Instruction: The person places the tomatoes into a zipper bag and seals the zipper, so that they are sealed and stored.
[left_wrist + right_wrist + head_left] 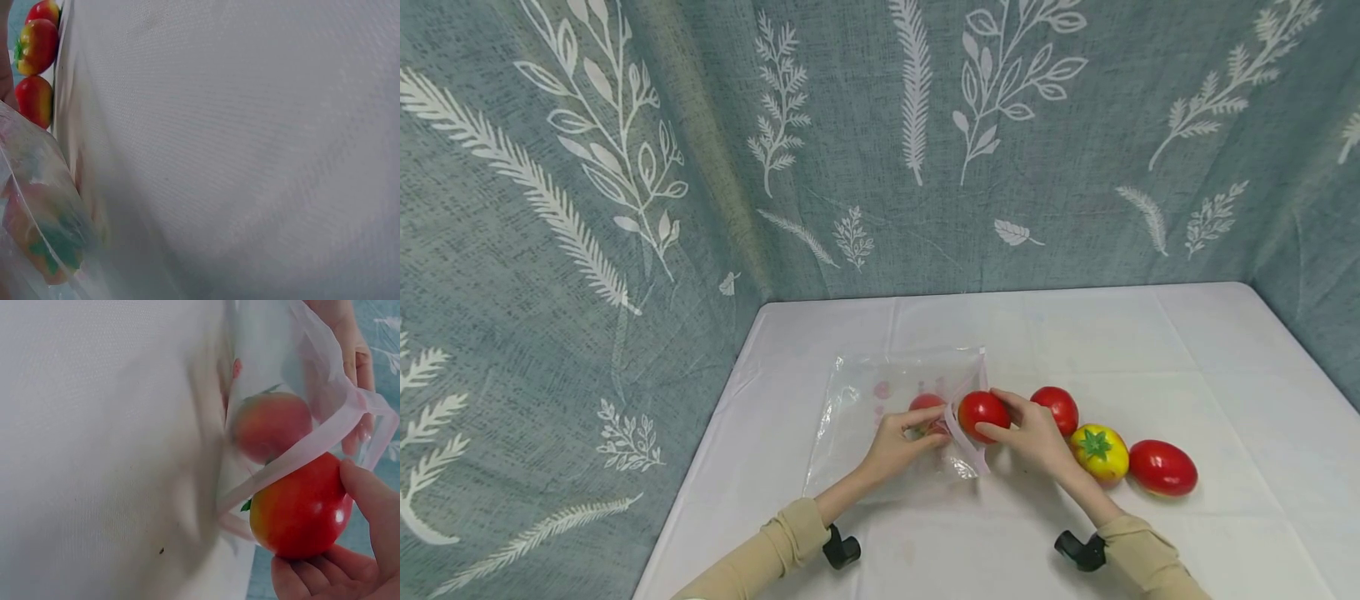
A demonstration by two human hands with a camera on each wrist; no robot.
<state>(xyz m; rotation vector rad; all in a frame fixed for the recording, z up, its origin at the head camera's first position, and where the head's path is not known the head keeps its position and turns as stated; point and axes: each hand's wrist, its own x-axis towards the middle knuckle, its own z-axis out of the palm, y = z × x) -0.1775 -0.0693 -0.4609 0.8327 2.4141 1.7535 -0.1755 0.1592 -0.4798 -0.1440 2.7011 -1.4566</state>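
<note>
A clear plastic bag (856,425) with a pale pink band along its mouth lies on the white table. My left hand (891,446) pinches the bag at its mouth, which gapes toward the right. One red tomato (927,402) is inside, seen through the plastic; the right wrist view shows this bagged tomato (273,428) with green leaves on top. My right hand (1037,433) grips another red tomato (981,415) between thumb and fingers, right at the bag's mouth. In the right wrist view the mouth band (297,456) crosses over the gripped tomato (303,509).
Right of my right hand sit a red tomato (1058,408), a yellow one (1099,454) with green leaves facing up, and a longer red one (1163,467). A leaf-patterned blue-green curtain (865,150) hangs behind and left of the white table (1150,358).
</note>
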